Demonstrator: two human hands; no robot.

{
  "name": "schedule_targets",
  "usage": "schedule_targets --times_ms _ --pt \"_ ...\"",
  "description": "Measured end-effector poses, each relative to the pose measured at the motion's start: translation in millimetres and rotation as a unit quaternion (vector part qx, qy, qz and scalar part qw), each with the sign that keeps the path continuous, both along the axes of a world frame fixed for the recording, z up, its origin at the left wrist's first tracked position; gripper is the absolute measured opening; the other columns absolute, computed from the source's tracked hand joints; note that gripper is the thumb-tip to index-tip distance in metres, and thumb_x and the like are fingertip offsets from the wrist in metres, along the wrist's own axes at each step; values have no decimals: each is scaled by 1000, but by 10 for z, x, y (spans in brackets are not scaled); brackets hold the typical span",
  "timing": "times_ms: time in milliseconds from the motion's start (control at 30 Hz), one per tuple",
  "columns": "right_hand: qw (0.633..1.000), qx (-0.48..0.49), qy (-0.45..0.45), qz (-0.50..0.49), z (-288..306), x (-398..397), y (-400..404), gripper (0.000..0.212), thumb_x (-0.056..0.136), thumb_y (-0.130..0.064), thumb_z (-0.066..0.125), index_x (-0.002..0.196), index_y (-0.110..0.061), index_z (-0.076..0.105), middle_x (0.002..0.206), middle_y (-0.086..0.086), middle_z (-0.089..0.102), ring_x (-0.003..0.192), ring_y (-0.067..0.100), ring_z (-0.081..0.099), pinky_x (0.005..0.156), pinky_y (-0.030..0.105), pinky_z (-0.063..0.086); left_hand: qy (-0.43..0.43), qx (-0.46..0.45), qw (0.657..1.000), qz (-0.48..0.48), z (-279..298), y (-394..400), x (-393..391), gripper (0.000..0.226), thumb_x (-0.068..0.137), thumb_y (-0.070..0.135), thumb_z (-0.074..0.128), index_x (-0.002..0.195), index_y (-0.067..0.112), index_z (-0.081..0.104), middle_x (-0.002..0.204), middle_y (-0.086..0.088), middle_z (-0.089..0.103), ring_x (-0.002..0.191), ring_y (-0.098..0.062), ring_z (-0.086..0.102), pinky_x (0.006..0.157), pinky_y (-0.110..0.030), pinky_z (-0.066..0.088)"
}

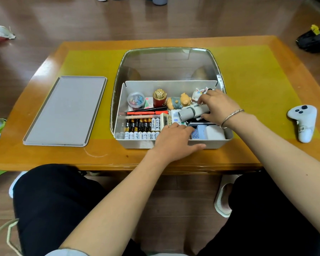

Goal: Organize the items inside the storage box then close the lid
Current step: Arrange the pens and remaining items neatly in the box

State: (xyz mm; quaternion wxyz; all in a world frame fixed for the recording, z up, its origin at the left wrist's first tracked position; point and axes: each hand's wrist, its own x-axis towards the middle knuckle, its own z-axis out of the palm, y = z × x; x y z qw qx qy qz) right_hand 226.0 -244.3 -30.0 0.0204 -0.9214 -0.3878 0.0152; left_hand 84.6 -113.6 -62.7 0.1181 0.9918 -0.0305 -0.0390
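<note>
A grey storage box point(118, 100) stands in the middle of the wooden table, open, with a divider across it. Its front part holds a row of batteries point(140, 128), red and black pens point(146, 112), a tub of clips point(136, 99), a red and gold bottle point(159, 97), a pig figure point(179, 102), a unicorn figure point(198, 94) and a calculator point(165, 119). My right hand point(218, 106) grips a grey mini fan point(189, 111) over the box's right side. My left hand point(175, 141) rests flat on the box's front rim. The grey lid point(67, 111) lies flat to the left.
A white game controller point(303, 121) lies on the table's right side. A yellow mat point(257, 80) covers the tabletop. The box's rear part behind the divider holds nothing. White and blue cases point(209, 133) fill the box's front right corner. My knees are under the table's near edge.
</note>
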Motion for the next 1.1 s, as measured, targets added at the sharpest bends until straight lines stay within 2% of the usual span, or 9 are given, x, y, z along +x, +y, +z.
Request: schedule_targets --times_ms 100,267,400,533,633,733,833,1000,1100 --pt "998 -51 7 22 -49 59 88 52 75 -22 72 124 -18 54 123 7 56 117 30 43 95 41 37 -21 17 1000 2 -29 -1 10 69 83 68 49 136 24 45 129 1 57 118 -22 47 93 -38 39" --pt "998 -68 0 17 -92 99 169 48 74 -28 70 120 -23 58 118 2 60 118 26 42 91 39 31 -16 -16 1000 -4 -28 15 1 78 78 80 39 133 27 49 130 3 56 120 -19 46 96 -38 36" --pt "999 -11 -15 26 -31 96 135 46 67 -32 74 111 -24 61 111 -1 62 108 25 48 83 36 30 -18 -105 994 27 27 14 2 69 82 78 33 124 28 55 126 5 58 118 -16 48 93 -37 38" --pt "997 78 -6 13 42 33 31 46 66 -30 75 110 -23 61 107 0 63 106 26 52 82 35 31 -120 -280 940 150 34 15 22 37 92 49 52 113 18 47 111 5 51 100 -13 52 79 -32 47" --pt "993 121 8 9 89 -31 -50 41 68 -25 73 106 -22 60 101 -1 66 100 27 58 79 37 38 -161 -362 895 204 71 76 105 41 92 33 60 122 15 39 119 0 42 104 -16 49 87 -30 45" --pt "985 170 27 17 116 -91 -98 40 65 -22 75 102 -21 59 97 -1 67 92 26 62 75 36 44 -85 -401 895 176 136 115 243 42 95 34 56 130 16 41 123 -2 51 101 -15 54 77 -24 41" --pt "979 198 41 23 103 -102 -119 41 65 -21 76 102 -17 58 98 1 64 91 26 58 78 36 46 -47 -455 873 168 192 111 354 29 96 32 54 119 15 50 106 -3 63 88 -15 64 65 -26 42" --pt "971 192 142 -10 117 -40 -197 70 65 -25 85 126 -17 51 115 2 62 100 17 58 85 23 41 -73 -431 896 82 192 178 385 32 89 6 63 116 16 49 115 9 50 107 -15 52 91 -27 43" --pt "981 127 150 -8 143 -17 -222 66 71 -31 79 130 -22 53 125 -1 62 113 18 58 94 26 41 -64 -412 907 65 171 185 420 35 86 -1 63 111 19 48 107 10 54 101 -26 56 88 -41 48"
